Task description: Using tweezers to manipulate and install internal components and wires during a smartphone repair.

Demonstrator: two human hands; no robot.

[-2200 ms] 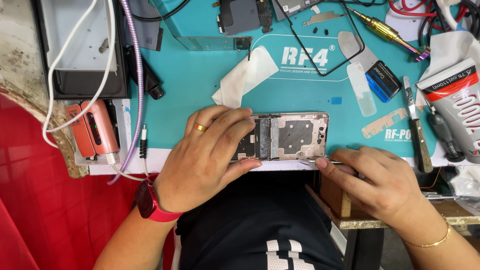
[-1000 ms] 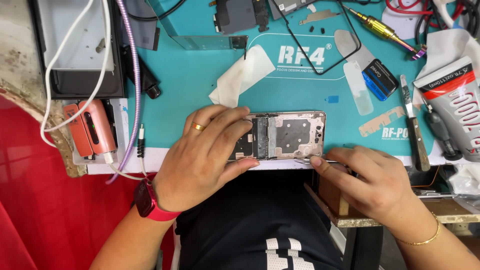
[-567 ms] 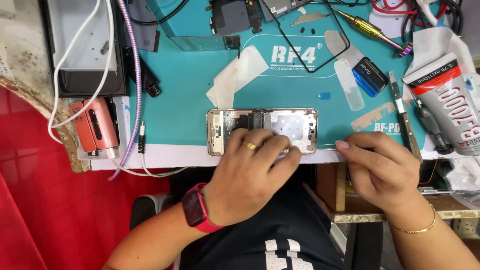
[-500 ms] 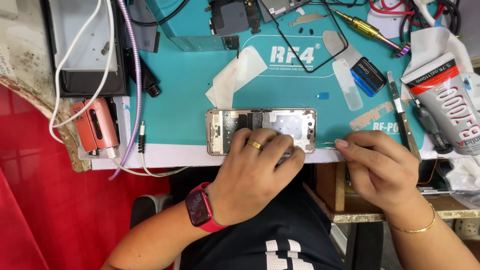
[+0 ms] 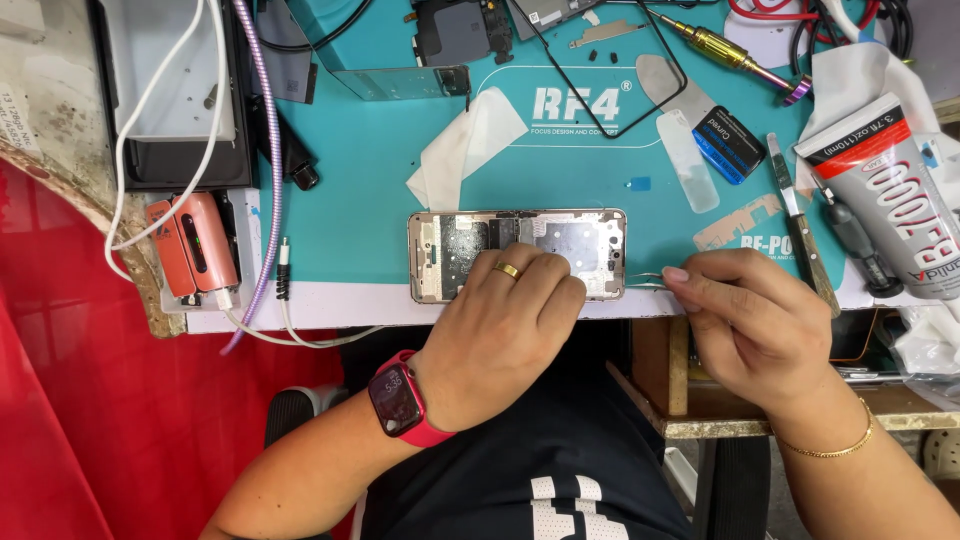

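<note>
1. My left hand (image 5: 505, 335) lies loosely curled, fingers bent down onto the lower edge of the opened phone frame (image 5: 517, 253), pressing it flat rather than gripping it; a gold ring sits on one finger and a red smartwatch (image 5: 402, 403) on the wrist.
2. My right hand (image 5: 750, 325) is pinched shut on thin metal tweezers (image 5: 643, 282), whose tips point left at the frame's right end.
3. The phone frame lies lengthwise on the teal work mat (image 5: 360, 190), close to the mat's near edge, its inner side up.
4. Above the frame lies a folded white wipe (image 5: 462, 150), just beside a white oval logo printed on the mat.
5. Up and right of the frame sit a clear plastic pry card (image 5: 686, 160) and a small blue-and-black flat pack (image 5: 728, 143), touching each other.
6. Far right of the frame lies a grey glue tube (image 5: 885, 195) with red lettering and a black cap, tilted.
7. Left of the frame, off the mat, rests an orange power bank (image 5: 195, 245) with a white cable plugged in.
</note>
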